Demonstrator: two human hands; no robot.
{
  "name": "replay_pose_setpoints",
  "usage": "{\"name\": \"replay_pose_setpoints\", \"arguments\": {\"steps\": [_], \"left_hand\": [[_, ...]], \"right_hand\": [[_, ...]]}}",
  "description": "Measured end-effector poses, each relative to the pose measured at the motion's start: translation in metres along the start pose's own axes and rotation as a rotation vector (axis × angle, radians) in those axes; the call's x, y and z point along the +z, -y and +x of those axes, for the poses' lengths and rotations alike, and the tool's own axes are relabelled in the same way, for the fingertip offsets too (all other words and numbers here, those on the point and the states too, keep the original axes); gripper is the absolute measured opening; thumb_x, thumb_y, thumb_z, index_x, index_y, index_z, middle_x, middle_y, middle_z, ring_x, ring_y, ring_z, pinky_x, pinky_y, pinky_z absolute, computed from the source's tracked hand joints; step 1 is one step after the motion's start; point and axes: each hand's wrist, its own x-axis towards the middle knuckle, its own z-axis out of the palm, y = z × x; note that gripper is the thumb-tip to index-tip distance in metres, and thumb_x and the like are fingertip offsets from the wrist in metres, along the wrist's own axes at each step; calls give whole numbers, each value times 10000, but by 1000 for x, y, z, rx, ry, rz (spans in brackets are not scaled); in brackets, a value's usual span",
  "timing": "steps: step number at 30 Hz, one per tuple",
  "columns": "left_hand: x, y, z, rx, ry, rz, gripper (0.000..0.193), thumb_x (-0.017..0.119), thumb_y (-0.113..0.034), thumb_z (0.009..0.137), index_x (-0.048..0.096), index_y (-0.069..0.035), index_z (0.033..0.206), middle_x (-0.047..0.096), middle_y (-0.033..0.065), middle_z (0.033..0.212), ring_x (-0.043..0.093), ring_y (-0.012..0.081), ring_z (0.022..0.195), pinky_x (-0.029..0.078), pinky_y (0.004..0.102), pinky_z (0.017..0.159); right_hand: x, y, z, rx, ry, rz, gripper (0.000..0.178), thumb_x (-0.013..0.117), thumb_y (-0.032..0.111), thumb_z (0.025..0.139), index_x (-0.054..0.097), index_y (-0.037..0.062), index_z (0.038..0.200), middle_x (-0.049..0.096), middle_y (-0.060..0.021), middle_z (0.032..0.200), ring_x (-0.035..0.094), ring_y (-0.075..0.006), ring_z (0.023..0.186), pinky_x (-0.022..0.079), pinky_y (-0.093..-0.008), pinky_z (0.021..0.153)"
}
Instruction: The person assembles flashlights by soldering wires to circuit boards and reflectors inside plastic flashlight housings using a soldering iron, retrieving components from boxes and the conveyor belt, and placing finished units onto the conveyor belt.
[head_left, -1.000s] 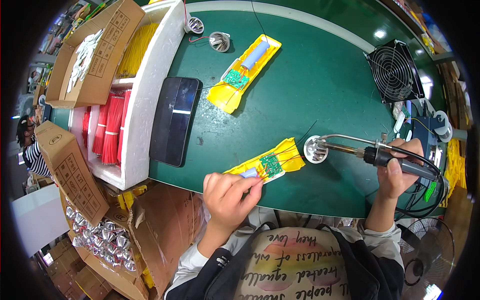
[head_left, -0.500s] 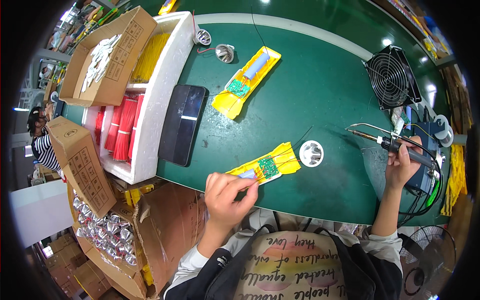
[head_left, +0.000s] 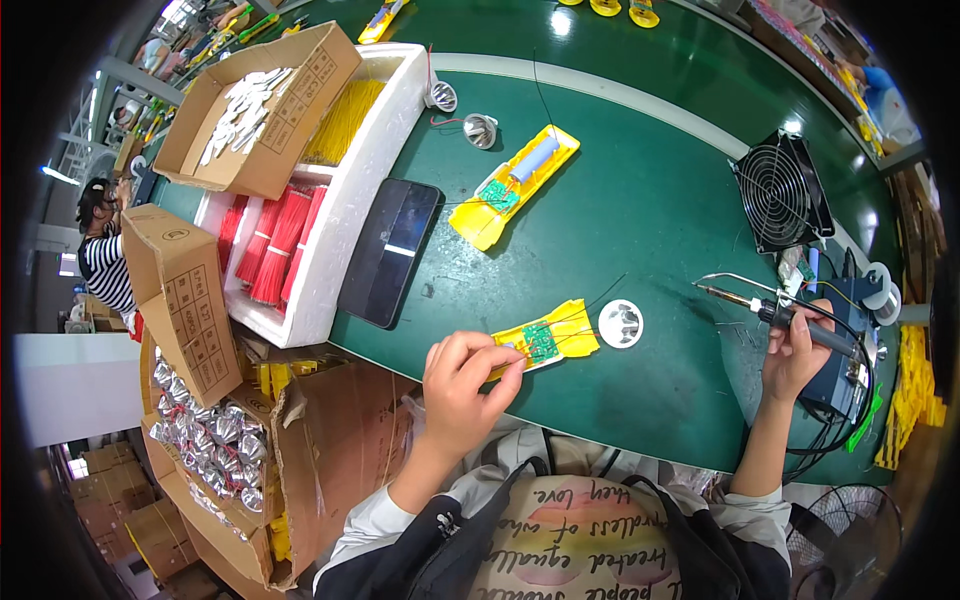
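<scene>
My left hand [head_left: 465,385] is pinched at the near end of a yellow plastic housing [head_left: 575,318]; what lies between thumb and fingers is too small to make out. In that housing sits a green circuit board [head_left: 541,343] with thin red and dark wires. Beside its far end lies a round silver reflector lamp [head_left: 621,323] with a white rim. My right hand [head_left: 795,350] is closed round the dark handle of a soldering iron [head_left: 775,313], which has a thin curved metal tube above it. The iron's tip points left, in the air right of the lamp, apart from it.
Another yellow housing [head_left: 482,229] with a blue battery [head_left: 535,160] lies farther back, near a black phone [head_left: 392,250]. A white foam box [head_left: 335,235] of wires stands left. At right are a black fan [head_left: 780,190], a blue soldering station [head_left: 832,378] and cables.
The whole view has shifted slightly. My left fingertips are closer to the circuit board, and the blue battery that showed beside them is now hidden. My right hand keeps hold of the soldering iron.
</scene>
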Motion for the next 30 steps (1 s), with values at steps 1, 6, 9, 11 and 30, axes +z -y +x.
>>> {"name": "replay_pose_setpoints", "arguments": {"steps": [1,6,9,11,30], "left_hand": [[-2,1,0,5,18,-4,179,678,-77,605,602,-73,766,502,31,736,480,173,633,368,281,582],[-24,-15,22,75,40,143,331,700,-119,568,579,-52,869,524,69,786,506,214,694,414,299,627],[-31,-4,21,34,303,255,410,713,-154,548,573,-48,919,549,93,829,531,257,736,437,327,653],[-44,-15,37,46,322,245,401,717,-158,550,579,-45,909,551,97,818,536,257,721,440,325,639],[119,133,425,-183,48,770,424,676,-372,632,527,-40,848,548,136,881,557,300,812,464,385,671]], "right_hand": [[0,0,1,-1,3,7,147,544,90,769,423,11,791,462,-53,645,451,-78,457,346,-151,365],[-9,6,7,-34,-12,28,160,548,96,768,412,14,790,454,-48,639,450,-74,457,344,-151,364],[-11,7,10,-39,-54,12,178,557,112,767,407,19,793,439,-35,638,442,-66,450,334,-147,358],[-14,4,12,-33,-100,21,176,556,112,768,406,22,794,437,-30,641,436,-60,442,330,-144,356],[-41,-8,7,259,-301,-209,204,580,81,730,413,-2,813,412,-67,809,436,-76,448,361,-178,387]]}}
